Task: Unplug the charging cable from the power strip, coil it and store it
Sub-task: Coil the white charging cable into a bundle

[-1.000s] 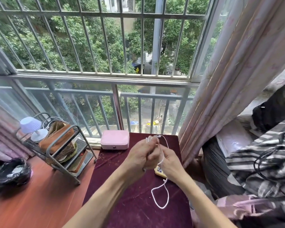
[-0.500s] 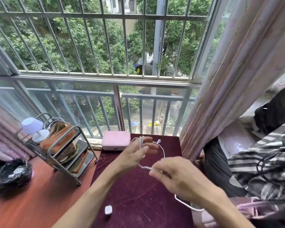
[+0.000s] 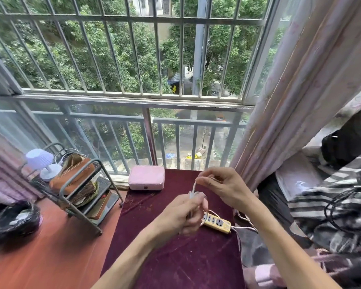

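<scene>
Head view: just below frame centre, the left hand (image 3: pixel 183 215) grips a bundle of thin white charging cable (image 3: pixel 193 189) over the maroon table (image 3: pixel 175 257), while the right hand (image 3: pixel 223 184), close above it, pinches the strand rising from that bundle. The cable looks light, limp and springy — best held at the gathered loops. The yellow power strip (image 3: pixel 217 223) lies just right of the left hand — no legible writing.

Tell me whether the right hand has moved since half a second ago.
Yes. The right hand has risen away from the viewer toward the pink box, now pinching the white cable above the left hand.
</scene>
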`<state>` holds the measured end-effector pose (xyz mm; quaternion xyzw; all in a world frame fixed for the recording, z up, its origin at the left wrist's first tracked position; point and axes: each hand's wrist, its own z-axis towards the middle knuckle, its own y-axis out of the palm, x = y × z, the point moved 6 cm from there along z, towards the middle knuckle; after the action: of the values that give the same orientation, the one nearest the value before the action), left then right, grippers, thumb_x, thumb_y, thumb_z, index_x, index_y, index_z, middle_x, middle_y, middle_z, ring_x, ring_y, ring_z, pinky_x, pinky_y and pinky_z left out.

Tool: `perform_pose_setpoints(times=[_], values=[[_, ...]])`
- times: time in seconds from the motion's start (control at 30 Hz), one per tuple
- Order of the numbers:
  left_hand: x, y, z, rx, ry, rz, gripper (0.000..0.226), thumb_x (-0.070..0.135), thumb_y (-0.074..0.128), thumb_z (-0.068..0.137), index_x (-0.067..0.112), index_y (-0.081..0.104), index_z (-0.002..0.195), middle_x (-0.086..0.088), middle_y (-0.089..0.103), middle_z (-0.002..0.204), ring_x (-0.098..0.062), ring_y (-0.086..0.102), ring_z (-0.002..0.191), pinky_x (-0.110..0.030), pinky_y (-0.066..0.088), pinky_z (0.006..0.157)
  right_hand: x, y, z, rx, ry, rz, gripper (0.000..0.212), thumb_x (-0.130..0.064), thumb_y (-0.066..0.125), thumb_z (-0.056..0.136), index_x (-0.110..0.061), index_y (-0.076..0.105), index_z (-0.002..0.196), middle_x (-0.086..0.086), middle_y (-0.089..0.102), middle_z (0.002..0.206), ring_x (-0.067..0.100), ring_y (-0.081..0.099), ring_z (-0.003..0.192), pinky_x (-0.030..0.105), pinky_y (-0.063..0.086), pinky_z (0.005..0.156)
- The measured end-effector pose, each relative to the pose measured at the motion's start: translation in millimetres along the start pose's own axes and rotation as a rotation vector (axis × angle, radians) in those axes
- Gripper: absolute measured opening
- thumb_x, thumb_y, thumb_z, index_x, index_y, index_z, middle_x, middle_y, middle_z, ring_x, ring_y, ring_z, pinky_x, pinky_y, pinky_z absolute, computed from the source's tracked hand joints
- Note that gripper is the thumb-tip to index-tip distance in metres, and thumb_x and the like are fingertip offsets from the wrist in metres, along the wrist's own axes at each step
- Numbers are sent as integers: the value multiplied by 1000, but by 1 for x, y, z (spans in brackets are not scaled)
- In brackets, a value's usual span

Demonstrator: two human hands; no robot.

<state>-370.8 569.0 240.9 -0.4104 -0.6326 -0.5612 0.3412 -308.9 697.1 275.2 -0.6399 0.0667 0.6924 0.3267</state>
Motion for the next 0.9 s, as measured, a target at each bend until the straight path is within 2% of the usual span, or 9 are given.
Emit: perform_pose_setpoints(times=[0.17,0.23,0.3,0.43,0.53,0.6,0.7,0.8,0.9], values=[[5,3,-1,-28,58,-77,26,36,49,106,14,60,97,6,29,57,-4,24,41,-14,27,38,11,5,-5,95,-16,68,27,-38,69,91,-13,80,94,37,67,84,26,53,71,41,44,70],[10,5,2,-13,82,-92,31,42,50,104,14,60,93,7,24,56,-4,19,41,-15,21,38,18,9,-8,121,3,90,29,-34,63,97,-9,79,101,21,76,88,27,66,76,42,52,75],[17,9,5,-26,89,-143,37,50,55,99,17,58,84,6,21,53,-5,17,38,-16,15,38,25,22,-12,106,42,232,23,-25,59,101,-14,79,103,-2,79,88,9,71,83,28,54,80],[38,10,13,-43,163,-224,34,43,55,101,16,54,80,2,18,54,-5,21,36,-19,15,36,45,59,-25,8,112,402,42,-5,53,103,-38,80,99,-12,76,87,0,69,84,19,54,79],[54,2,20,16,239,-141,26,29,46,106,13,56,88,4,30,57,-4,26,39,-20,19,36,59,80,-48,8,116,190,26,-49,51,108,-49,72,92,-19,50,58,-2,42,55,15,36,54],[61,-8,23,108,243,3,17,22,43,105,12,55,99,2,41,60,-5,27,41,-18,21,37,67,86,-64,3,145,97,36,-66,45,103,-41,71,107,-14,35,56,9,32,51,26,31,48],[61,-25,24,253,224,269,14,14,37,109,9,47,116,2,60,70,-8,45,44,-14,35,41,56,80,-77,-22,91,-129,39,-67,37,105,-41,66,112,2,44,60,36,47,59,30,43,61],[49,-29,23,278,137,386,18,10,33,110,2,40,126,-11,67,88,-21,67,67,-28,57,65,26,66,-81,-70,-41,-326,34,-58,43,106,-31,63,100,4,61,74,18,57,64,31,46,65],[36,-27,20,250,69,517,24,11,33,111,0,37,132,-16,68,98,-26,70,89,-37,59,85,-4,49,-75,-156,-60,-583,31,-50,52,103,-23,59,91,-5,61,74,14,57,68,36,49,64]])
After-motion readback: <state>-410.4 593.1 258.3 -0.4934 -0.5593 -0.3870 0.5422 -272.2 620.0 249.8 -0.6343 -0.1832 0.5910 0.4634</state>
